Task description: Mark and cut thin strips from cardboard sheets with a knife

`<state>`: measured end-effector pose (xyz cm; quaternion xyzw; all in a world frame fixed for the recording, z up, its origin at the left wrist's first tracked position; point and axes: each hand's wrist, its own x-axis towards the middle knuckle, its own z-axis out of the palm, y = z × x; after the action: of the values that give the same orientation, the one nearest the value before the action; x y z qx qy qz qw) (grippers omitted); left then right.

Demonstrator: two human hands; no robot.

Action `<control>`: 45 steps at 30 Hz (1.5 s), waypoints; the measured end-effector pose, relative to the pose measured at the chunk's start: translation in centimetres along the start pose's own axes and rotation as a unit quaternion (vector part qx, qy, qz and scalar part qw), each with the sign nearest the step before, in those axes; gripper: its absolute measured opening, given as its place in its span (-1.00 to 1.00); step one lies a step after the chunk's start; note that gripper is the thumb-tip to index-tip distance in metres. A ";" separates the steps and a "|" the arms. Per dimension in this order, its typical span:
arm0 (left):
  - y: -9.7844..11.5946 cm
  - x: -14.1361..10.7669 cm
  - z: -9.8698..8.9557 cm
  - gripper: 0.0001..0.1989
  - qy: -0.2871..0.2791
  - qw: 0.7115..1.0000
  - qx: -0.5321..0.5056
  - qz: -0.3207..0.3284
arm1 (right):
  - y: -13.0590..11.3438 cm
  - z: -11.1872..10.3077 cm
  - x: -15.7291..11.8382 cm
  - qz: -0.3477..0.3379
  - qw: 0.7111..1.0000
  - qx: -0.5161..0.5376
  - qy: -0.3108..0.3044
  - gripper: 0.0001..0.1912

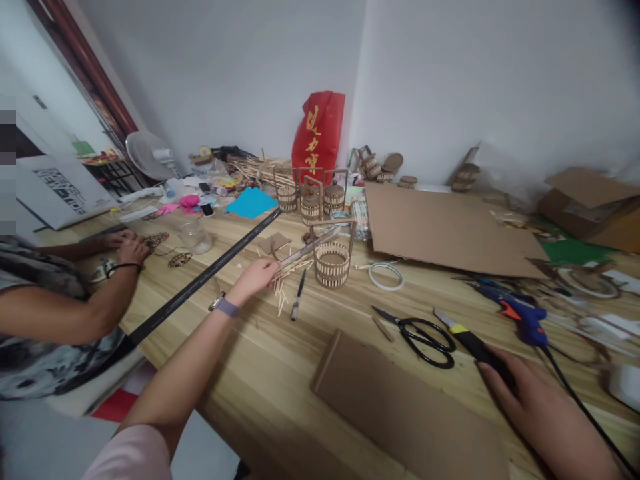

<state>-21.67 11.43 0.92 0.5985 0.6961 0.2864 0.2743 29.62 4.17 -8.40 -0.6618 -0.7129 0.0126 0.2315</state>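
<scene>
My left hand (261, 275) is closed on the near end of a ruler (307, 250), above a small heap of thin sticks (284, 283). The ruler's far end passes behind a small slatted basket (332, 265) with a tall handle. In my right hand (530, 393) is a black and yellow utility knife (477, 348), its tip pointing up and left. Black-handled scissors (425, 341) lie just left of the knife. A pen (299, 295) rests near the sticks. Closer to me lies a piece of cardboard (400, 413).
At the left, a person's hands (134, 248) hold beads beside a glass jar (195, 238). Several small baskets (311, 205) stand before a red bag (320, 137). A large cardboard sheet (445, 227) lies behind a tape ring (385, 276). A blue glue gun (525, 313) is at the right.
</scene>
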 end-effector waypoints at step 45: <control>0.0 -9.6 10.1 -0.14 -0.190 0.850 0.249 0.424 | -4.0 -3.2 -5.0 -0.151 0.962 0.098 -0.204 -0.42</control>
<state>-13.02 2.60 -5.61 0.9263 0.3571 0.0728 0.0951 27.11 -1.98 -5.83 -0.5039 -0.8319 0.1821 0.1442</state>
